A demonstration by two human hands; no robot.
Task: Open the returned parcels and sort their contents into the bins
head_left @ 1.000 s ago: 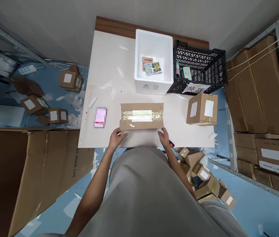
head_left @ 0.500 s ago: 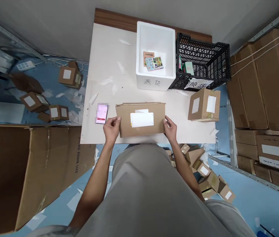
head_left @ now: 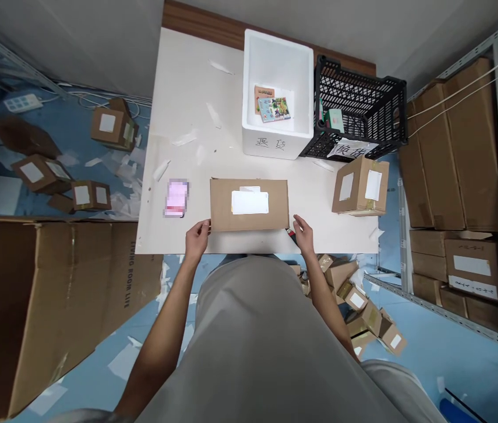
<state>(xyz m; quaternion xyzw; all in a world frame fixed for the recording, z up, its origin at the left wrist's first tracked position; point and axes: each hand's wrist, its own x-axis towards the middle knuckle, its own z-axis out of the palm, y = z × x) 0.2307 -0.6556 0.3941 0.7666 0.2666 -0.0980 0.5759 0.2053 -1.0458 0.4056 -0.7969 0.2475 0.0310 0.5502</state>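
A flat cardboard box (head_left: pixel 222 205) with a white label (head_left: pixel 250 202) on top lies near the front of the white table. My left hand (head_left: pixel 197 239) has its fingers closed at the box's near left corner. Just off the near right corner is my right hand (head_left: pixel 304 236), fingers loosely curled and apart, with a small gap to the box. Beside its thumb, partly hidden by the hand, is a small red-and-black tool (head_left: pixel 291 235); its kind is unclear. A phone (head_left: pixel 177 198) with a pink screen lies to the left.
A white foam box (head_left: pixel 270 144) holding small packets and a black plastic crate (head_left: pixel 385 111) stand at the back of the table (head_left: pixel 196 88). Another carton (head_left: pixel 360 187) sits on the right. A big open carton (head_left: pixel 72 294) is at floor left; several boxes lie around.
The box has been set flatter and slightly farther from me. My right hand has come off its right side, and the red-and-black tool now shows. My left hand has slid to the near corner.
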